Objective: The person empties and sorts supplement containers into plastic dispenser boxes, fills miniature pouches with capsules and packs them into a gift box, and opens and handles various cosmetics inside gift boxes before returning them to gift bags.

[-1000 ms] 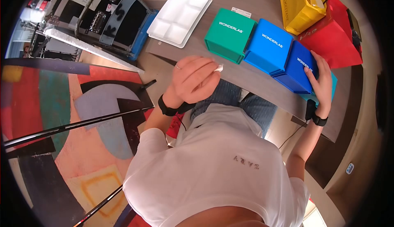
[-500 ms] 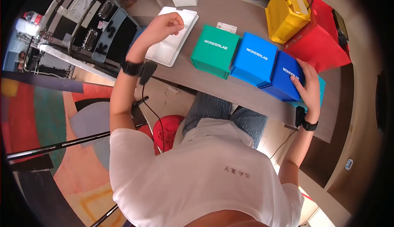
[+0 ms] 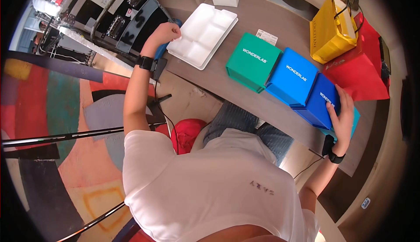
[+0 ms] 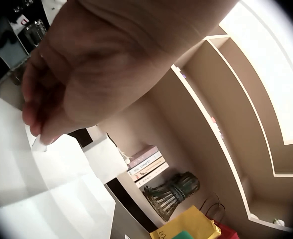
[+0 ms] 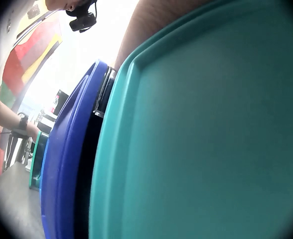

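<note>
Pale shelving point(image 4: 226, 94) is seen at the right of the left wrist view, and a grey-brown worktop point(image 3: 258, 18) is spread across the top of the head view. At upper centre-left lies a white moulded tray point(image 3: 202, 31), divided into shallow compartments where white walls and floors show; a second rim below suggests that two are nested. At its left edge, a small white piece point(image 4: 38, 145) is pinched between thumb and fingers of the left hand point(image 3: 162, 33), probably for fine control; what it is cannot be told. From centre to right, a green box point(image 3: 253, 61), a light blue box point(image 3: 294, 76) and a dark blue box point(image 3: 318, 104) are ranged in a slanting row, their lettering turned upward, perhaps to be read easily. Their contents are hidden. On the dark blue box the right hand point(image 3: 343, 116) is rested, thumb and fingers spread, seemingly to steady it. Beside it, a teal box point(image 5: 201, 129) fills the right of the right wrist view. At upper right, a yellow bag point(image 3: 330, 40) is stood against a red bag point(image 3: 358, 76); something pale shows at the yellow one's mouth.
</note>
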{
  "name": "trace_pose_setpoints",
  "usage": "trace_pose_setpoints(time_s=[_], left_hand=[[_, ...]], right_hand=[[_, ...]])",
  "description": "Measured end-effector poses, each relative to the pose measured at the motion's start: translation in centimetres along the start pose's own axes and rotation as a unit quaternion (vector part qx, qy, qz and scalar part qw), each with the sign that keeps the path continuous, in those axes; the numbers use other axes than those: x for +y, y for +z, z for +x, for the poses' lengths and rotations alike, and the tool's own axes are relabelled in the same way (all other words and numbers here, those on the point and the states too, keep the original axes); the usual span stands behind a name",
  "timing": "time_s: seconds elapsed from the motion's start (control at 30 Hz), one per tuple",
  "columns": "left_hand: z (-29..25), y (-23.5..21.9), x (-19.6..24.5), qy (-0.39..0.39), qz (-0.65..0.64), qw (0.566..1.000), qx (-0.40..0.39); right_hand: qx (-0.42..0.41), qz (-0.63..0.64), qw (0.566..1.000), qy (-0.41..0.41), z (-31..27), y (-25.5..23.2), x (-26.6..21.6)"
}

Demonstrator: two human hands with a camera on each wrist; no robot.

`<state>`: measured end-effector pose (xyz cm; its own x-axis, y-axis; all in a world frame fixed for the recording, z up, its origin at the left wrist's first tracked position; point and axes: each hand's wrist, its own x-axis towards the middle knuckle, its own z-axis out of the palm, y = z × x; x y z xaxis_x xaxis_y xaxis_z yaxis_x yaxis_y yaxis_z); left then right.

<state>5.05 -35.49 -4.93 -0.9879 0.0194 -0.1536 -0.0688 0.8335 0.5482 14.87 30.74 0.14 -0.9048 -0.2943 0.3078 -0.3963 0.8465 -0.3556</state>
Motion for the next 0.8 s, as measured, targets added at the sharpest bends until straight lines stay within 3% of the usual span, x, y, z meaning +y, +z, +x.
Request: trace_pose_setpoints(time_s=[0.17, 0.3, 0.43, 0.5, 0.6, 0.8], left_hand=[[-2.2, -1.6, -3.6, -0.018, -0.04, 0.999, 0.0], [-5.9, -0.9, -5.3, -0.093, -0.152, 0.982, 0.067], [-10.5, 1.2, -6.2, -0.15, -0.251, 0.947, 0.13], [-12.4, 2.9, -7.2, -0.174, -0.34, 0.909, 0.167], [-13.8, 5.9, -8.6, -0.173, -0.373, 0.895, 0.173], [-13.0, 8.4, -5.7, -0.194, -0.358, 0.897, 0.171]], right_hand=[[-0.008, -0.006, 1.0, -0.007, 0.2, 0.0, 0.1], [-0.006, -0.001, 1.0, -0.008, 0.1, 0.3, 0.3], [-0.021, -0.011, 1.0, -0.015, 0.0, 0.2, 0.5], [-0.011, -0.018, 1.0, -0.023, 0.0, 0.3, 0.7], [-0.018, -0.02, 1.0, -0.015, 0.0, 0.2, 0.5], [-0.008, -0.024, 1.0, -0.016, -0.3, 0.4, 1.0]])
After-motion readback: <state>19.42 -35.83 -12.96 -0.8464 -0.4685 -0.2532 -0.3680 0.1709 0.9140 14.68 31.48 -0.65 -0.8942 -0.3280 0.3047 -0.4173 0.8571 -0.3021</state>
